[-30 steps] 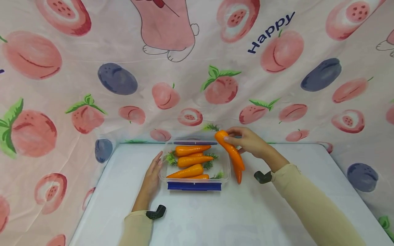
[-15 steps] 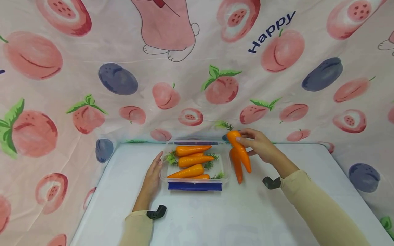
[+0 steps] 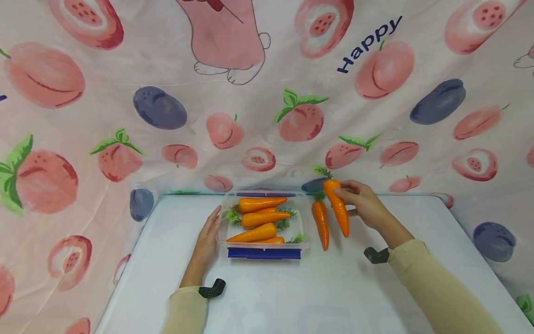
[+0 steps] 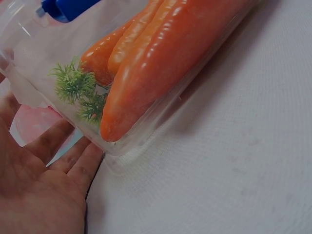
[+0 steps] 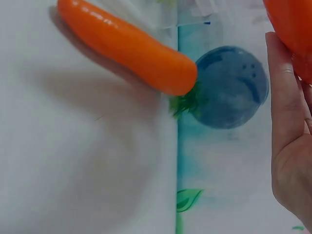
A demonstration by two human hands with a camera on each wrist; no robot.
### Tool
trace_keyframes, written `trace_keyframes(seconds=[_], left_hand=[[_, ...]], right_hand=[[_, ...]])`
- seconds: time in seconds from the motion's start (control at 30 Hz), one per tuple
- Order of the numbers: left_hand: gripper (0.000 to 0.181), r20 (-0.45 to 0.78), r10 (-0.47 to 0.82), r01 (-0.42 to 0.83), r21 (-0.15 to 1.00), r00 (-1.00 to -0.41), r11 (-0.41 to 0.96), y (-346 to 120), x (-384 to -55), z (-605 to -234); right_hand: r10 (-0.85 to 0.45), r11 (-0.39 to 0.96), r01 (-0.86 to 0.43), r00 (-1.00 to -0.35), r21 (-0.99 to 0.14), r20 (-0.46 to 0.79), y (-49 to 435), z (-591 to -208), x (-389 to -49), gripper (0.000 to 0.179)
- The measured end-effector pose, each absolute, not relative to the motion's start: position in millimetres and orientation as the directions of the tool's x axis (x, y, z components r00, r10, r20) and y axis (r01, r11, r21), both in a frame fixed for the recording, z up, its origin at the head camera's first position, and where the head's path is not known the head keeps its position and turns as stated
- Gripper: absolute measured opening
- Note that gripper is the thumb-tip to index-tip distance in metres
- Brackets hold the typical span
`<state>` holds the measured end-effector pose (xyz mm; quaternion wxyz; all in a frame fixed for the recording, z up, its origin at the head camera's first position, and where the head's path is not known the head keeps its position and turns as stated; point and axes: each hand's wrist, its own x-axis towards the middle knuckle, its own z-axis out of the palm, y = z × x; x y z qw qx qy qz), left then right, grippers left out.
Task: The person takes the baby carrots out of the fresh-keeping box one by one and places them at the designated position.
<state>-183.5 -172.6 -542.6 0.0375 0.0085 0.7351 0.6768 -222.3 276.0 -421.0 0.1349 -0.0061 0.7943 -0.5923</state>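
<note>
My right hand (image 3: 362, 200) pinches an orange carrot (image 3: 337, 208) with green leaves near its thick end, its tip slanting down toward me. Just left of it, a second carrot (image 3: 320, 223) lies on the table beside the box; the right wrist view shows this lying carrot (image 5: 131, 48) with its leaves at the table's back edge. The clear plastic box (image 3: 308, 232) contains several carrots (image 3: 258, 219). At the box's left side, my left hand (image 3: 207, 239) rests with fingers extended along the wall. In the left wrist view those fingers (image 4: 80, 161) are by the box corner.
The white table (image 3: 271, 297) reaches back to a fruit-printed cloth (image 3: 258, 106) hanging behind it. A blue latch flap (image 3: 264, 253) sticks out from the box's front side, and another blue flap (image 3: 265, 194) is at its back.
My right hand has moved right with its carrot, away from the box, uncovering the carrot lying on the table. The left hand and box have stayed in place.
</note>
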Motion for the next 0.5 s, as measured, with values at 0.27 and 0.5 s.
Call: trace_keyframes(seconds=[0.27,0.5], left_hand=[[0.051,-0.045,0.073,-0.039,0.996,-0.996,0.08,-174,-183,-544],[0.05,-0.061,0.061,-0.056,0.995,-0.996,0.087,-173,-181,-541]], right_hand=[[-0.119,0.217,0.18,-0.971,-0.959,-0.209,290,-437,-221,0.068],[-0.093,0.211,0.199,-0.97,-0.957,-0.223,297,-449,-218,0.074]])
